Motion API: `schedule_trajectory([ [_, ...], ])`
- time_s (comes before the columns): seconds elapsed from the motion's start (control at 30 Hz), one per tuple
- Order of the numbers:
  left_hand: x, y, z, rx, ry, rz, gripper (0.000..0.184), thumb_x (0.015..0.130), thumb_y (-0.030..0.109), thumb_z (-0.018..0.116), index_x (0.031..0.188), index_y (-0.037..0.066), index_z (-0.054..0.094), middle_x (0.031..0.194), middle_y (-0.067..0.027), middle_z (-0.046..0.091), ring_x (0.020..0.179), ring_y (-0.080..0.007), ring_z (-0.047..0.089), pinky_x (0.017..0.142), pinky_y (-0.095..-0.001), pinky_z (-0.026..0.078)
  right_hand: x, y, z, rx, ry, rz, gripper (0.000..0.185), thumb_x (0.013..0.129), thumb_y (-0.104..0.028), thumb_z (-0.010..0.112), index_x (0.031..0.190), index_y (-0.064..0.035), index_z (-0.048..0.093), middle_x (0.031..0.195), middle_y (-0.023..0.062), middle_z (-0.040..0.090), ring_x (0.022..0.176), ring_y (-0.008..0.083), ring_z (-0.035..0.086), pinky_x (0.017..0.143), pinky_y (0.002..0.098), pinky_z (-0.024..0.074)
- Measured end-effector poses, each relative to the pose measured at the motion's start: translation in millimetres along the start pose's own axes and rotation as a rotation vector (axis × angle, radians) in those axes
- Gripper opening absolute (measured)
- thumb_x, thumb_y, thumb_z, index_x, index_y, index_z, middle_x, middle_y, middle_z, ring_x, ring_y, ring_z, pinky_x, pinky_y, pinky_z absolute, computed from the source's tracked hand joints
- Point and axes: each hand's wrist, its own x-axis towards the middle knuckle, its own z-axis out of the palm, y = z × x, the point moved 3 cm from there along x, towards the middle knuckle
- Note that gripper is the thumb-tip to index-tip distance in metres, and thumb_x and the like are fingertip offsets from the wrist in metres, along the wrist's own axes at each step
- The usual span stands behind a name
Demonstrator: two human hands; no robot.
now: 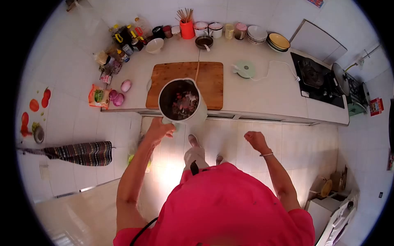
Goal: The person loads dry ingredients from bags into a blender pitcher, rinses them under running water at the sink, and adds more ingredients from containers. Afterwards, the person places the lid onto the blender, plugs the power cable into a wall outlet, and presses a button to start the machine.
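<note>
Pale, spouted jug (199,116) with dark reddish contents (184,105), in the left hand (159,130): raised at the near edge of the wooden cutting board (211,84), partly covering it from view. Fingers of that hand clenched round the handle (175,127), with the jug's body just beyond the knuckles, towards the counter (264,96). Right hand (257,141), above a wristband (266,154): fingers curled into a loose fist over the tiled floor (295,143), well apart from the jug. On the counter: green disc (246,69) with a white cord (279,62), right of the board; purple onions (118,99), left.
</note>
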Motion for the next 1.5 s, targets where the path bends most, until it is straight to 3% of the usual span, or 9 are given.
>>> schedule_trajectory([
  [0.03,20,6,-7,0.013,-0.037,0.004,0.033,0.068,0.011,0.070,0.096,-0.003,0.061,0.072,-0.0075,0.061,0.060,-0.0153,0.059,0.054,-0.0320,0.052,20,-4,0,0.001,0.038,-0.030,0.021,0.088,-0.024,0.061,0.089,-0.0056,0.070,0.077,0.0129,0.068,0.068,0.0275,0.065,0.064,0.0361,0.0514],
  [0.07,37,13,-15,0.028,-0.075,0.008,0.033,0.068,0.011,0.069,0.097,-0.003,0.061,0.073,-0.0075,0.062,0.060,-0.0154,0.059,0.055,-0.0319,0.052,37,-7,1,0.037,0.025,0.001,0.017,0.088,-0.021,0.061,0.092,-0.0062,0.069,0.085,0.0129,0.069,0.079,0.0337,0.065,0.069,0.0413,0.0519],
  [0.33,158,61,-74,0.118,-0.186,-0.011,0.044,0.068,0.012,0.071,0.108,-0.001,0.058,0.074,-0.0058,0.061,0.061,-0.0133,0.059,0.054,-0.0294,0.053,183,-45,-4,0.289,0.217,0.035,0.019,0.094,-0.011,0.054,0.104,0.0000,0.065,0.082,0.0161,0.069,0.076,0.0265,0.068,0.069,0.0345,0.0531],
  [0.63,248,101,-105,0.140,-0.149,-0.055,0.034,0.068,0.011,0.071,0.097,-0.002,0.060,0.076,-0.0043,0.060,0.059,-0.0120,0.058,0.054,-0.0282,0.054,353,-55,-20,0.563,0.249,0.092,0.020,0.096,-0.007,0.051,0.110,0.0004,0.064,0.088,0.0078,0.069,0.075,0.0130,0.067,0.067,0.0253,0.0547],
  [0.83,299,123,-110,0.094,-0.102,-0.051,0.026,0.069,0.009,0.068,0.091,-0.003,0.061,0.073,-0.0043,0.060,0.058,-0.0120,0.056,0.052,-0.0289,0.052,443,-34,-33,0.665,0.180,0.159,0.022,0.098,-0.009,0.049,0.111,0.0016,0.063,0.093,0.0082,0.069,0.081,0.0122,0.066,0.070,0.0251,0.0554],
  [0.93,324,131,-107,0.074,-0.046,-0.028,0.021,0.070,0.007,0.068,0.087,-0.003,0.062,0.073,-0.0050,0.060,0.057,-0.0124,0.056,0.052,-0.0281,0.051,469,-26,-31,0.706,0.178,0.173,0.020,0.094,-0.003,0.049,0.106,0.0024,0.065,0.088,0.0086,0.068,0.073,0.0125,0.065,0.064,0.0242,0.0543],
  [1.13,368,143,-106,0.080,-0.017,-0.057,0.015,0.073,0.010,0.067,0.083,-0.001,0.064,0.070,-0.0034,0.060,0.055,-0.0108,0.056,0.052,-0.0267,0.051,537,-10,-26,0.699,0.141,0.206,0.022,0.096,-0.007,0.048,0.108,0.0014,0.064,0.086,0.0089,0.069,0.075,0.0138,0.067,0.064,0.0258,0.0549],
  [1.23,390,137,-109,0.066,-0.047,-0.096,0.033,0.068,0.011,0.070,0.097,-0.001,0.060,0.073,-0.0031,0.059,0.059,-0.0109,0.057,0.056,-0.0284,0.053,576,0,-15,0.673,0.131,0.197,0.026,0.097,-0.011,0.048,0.116,0.0002,0.061,0.088,0.0095,0.069,0.076,0.0150,0.068,0.066,0.0271,0.0555],
  [1.5,402,150,-115,0.011,-0.007,-0.107,0.021,0.069,0.012,0.070,0.084,-0.001,0.063,0.072,-0.0048,0.062,0.058,-0.0119,0.059,0.056,-0.0287,0.053,653,5,11,0.833,-0.051,0.324,0.039,0.099,-0.018,0.047,0.135,-0.0024,0.048,0.094,0.0119,0.068,0.076,0.0174,0.069,0.066,0.0302,0.0570],
])
